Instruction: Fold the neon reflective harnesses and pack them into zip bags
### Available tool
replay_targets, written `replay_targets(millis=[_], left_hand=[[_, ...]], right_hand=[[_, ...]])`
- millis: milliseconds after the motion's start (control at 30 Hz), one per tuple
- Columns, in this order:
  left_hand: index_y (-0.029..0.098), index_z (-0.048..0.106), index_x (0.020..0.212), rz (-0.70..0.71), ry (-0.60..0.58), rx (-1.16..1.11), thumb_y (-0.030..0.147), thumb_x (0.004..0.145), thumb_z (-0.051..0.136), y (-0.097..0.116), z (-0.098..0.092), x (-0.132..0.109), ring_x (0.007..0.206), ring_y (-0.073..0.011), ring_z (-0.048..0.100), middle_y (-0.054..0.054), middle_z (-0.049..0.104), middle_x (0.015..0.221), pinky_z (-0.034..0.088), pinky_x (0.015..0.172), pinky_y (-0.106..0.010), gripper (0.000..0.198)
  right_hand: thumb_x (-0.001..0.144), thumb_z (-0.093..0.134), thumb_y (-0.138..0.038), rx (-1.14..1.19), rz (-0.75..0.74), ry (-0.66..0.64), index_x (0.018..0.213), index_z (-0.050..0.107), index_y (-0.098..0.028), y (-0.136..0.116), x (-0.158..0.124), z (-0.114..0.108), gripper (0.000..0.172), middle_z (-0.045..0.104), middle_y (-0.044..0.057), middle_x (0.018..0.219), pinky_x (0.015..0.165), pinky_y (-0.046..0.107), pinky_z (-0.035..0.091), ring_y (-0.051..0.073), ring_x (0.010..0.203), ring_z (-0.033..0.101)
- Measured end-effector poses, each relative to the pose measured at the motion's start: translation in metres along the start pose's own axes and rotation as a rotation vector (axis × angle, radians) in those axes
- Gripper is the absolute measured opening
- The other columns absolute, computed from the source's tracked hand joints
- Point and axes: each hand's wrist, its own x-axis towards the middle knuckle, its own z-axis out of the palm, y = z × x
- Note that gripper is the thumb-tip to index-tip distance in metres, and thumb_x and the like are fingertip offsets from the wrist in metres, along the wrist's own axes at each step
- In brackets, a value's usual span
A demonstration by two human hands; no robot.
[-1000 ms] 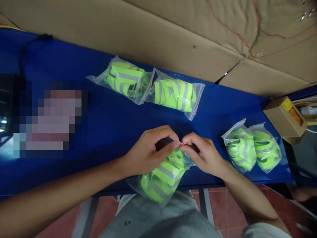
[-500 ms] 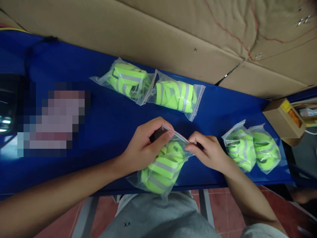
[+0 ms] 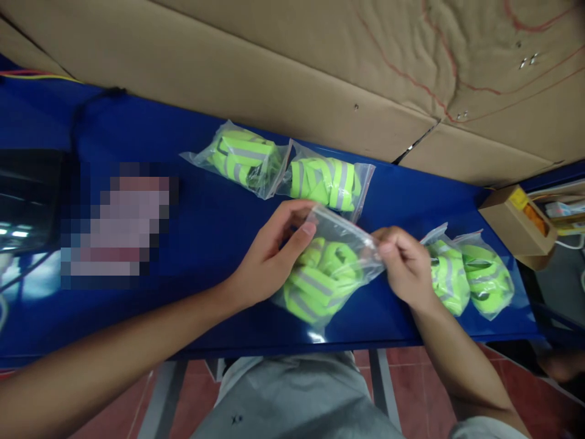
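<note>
Between my hands is a clear zip-lock bag point(image 3: 322, 274) with a folded neon-yellow strap inside, striped with grey reflective bands. My left hand point(image 3: 278, 250) pinches the bag's top edge at its left corner, thumb in front. At the other end of the zip edge, my right hand point(image 3: 404, 262) grips the right corner between thumb and fingers. The edge is stretched fairly straight between them. Behind it lie two similar bags, a left one point(image 3: 244, 155) and a right one point(image 3: 326, 183), their edges touching.
Two more filled bags point(image 3: 450, 274) point(image 3: 484, 274) lie at the right end of the blue table point(image 3: 205, 244). A small cardboard box point(image 3: 518, 225) stands beyond them. Cardboard panels point(image 3: 274, 73) line the back. At left are a dark object point(image 3: 31, 201) and a blurred-out patch.
My right hand has slid right along the bag's edge to its corner. The bag has risen slightly away from me, its top edge now pulled wider.
</note>
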Motion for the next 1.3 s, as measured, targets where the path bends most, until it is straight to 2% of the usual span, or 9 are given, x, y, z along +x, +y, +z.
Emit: replay_targets(millis=[133, 267, 533, 700, 833, 933, 1000, 1133, 1300], left_hand=[[0.022, 0.06, 0.13, 0.052, 0.043, 0.008, 0.05, 0.105, 0.057, -0.004, 0.002, 0.002, 0.113, -0.0165, 0.063, -0.007, 0.065, 0.123, 0.052, 0.098, -0.028, 0.037], [0.021, 0.061, 0.126, 0.066, 0.031, 0.065, 0.043, 0.107, 0.058, -0.005, 0.004, 0.0, 0.114, -0.0152, 0.062, -0.007, 0.064, 0.125, 0.05, 0.099, -0.028, 0.03], [0.019, 0.065, 0.12, 0.247, -0.138, 0.302, 0.026, 0.107, 0.056, -0.008, 0.003, -0.006, 0.098, -0.0097, 0.062, -0.002, 0.067, 0.111, 0.049, 0.091, -0.023, 0.017], [0.019, 0.066, 0.112, 0.255, -0.182, 0.331, 0.02, 0.106, 0.056, -0.01, 0.002, -0.006, 0.092, -0.0083, 0.063, 0.001, 0.068, 0.101, 0.049, 0.086, -0.02, 0.012], [0.017, 0.067, 0.105, 0.3, -0.197, 0.337, 0.008, 0.101, 0.053, -0.013, 0.001, -0.002, 0.089, -0.0088, 0.063, 0.0, 0.068, 0.098, 0.049, 0.083, -0.021, 0.017], [0.016, 0.067, 0.099, 0.321, -0.212, 0.319, -0.001, 0.095, 0.051, -0.014, 0.0, -0.002, 0.086, -0.0091, 0.063, -0.001, 0.067, 0.098, 0.049, 0.08, -0.022, 0.024], [0.016, 0.067, 0.097, 0.295, -0.224, 0.302, -0.002, 0.093, 0.05, -0.015, 0.0, -0.003, 0.083, -0.0085, 0.063, -0.001, 0.067, 0.097, 0.049, 0.079, -0.022, 0.025], [0.016, 0.068, 0.097, 0.225, -0.266, 0.283, 0.003, 0.094, 0.051, -0.015, 0.004, -0.007, 0.081, -0.0088, 0.062, 0.0, 0.068, 0.092, 0.048, 0.075, -0.022, 0.021], [0.016, 0.07, 0.106, -0.051, -0.34, 0.182, 0.024, 0.099, 0.058, -0.017, 0.01, -0.008, 0.075, -0.0107, 0.066, -0.003, 0.072, 0.092, 0.052, 0.068, -0.022, 0.016]], right_hand=[[0.1, 0.065, -0.055, 0.171, 0.028, 0.511, 0.079, 0.054, -0.024, 0.008, 0.014, -0.017, 0.039, 0.063, 0.001, 0.077, 0.062, 0.03, 0.047, 0.015, 0.064, 0.055], [0.101, 0.064, -0.051, 0.338, 0.028, 0.729, 0.086, 0.054, -0.026, 0.022, 0.03, -0.045, 0.031, 0.065, 0.003, 0.09, 0.08, 0.032, 0.054, 0.018, 0.083, 0.063], [0.101, 0.056, -0.051, 0.469, 0.128, 0.807, 0.084, 0.047, -0.025, 0.039, 0.033, -0.06, 0.032, 0.053, 0.002, 0.089, 0.075, 0.032, 0.055, 0.015, 0.077, 0.058], [0.099, 0.046, -0.046, 0.356, -0.019, 0.962, 0.081, 0.043, -0.026, 0.018, 0.04, -0.059, 0.027, 0.046, 0.002, 0.085, 0.065, 0.032, 0.048, 0.015, 0.073, 0.052], [0.092, 0.068, -0.04, -0.123, -0.209, 0.746, 0.086, 0.057, -0.026, -0.018, 0.019, -0.086, 0.018, 0.058, 0.005, 0.084, 0.078, 0.041, 0.051, 0.02, 0.075, 0.059], [0.101, 0.061, -0.052, -0.836, 0.038, 0.185, 0.122, 0.07, -0.03, -0.021, -0.016, -0.118, 0.032, 0.072, 0.011, 0.114, 0.091, 0.047, 0.053, 0.028, 0.099, 0.069], [0.101, 0.057, -0.062, -0.959, 0.059, -0.086, 0.143, 0.061, -0.027, -0.006, -0.039, -0.13, 0.054, 0.071, 0.014, 0.128, 0.094, 0.047, 0.055, 0.032, 0.112, 0.071], [0.104, 0.054, -0.061, -1.228, -0.029, -0.041, 0.15, 0.056, -0.018, 0.026, -0.064, -0.107, 0.063, 0.058, 0.021, 0.152, 0.105, 0.056, 0.05, 0.041, 0.136, 0.06], [0.097, 0.073, -0.044, -1.04, -0.41, -0.105, 0.14, 0.06, -0.017, 0.019, -0.055, -0.046, 0.052, 0.059, 0.022, 0.149, 0.103, 0.05, 0.052, 0.036, 0.131, 0.063]])
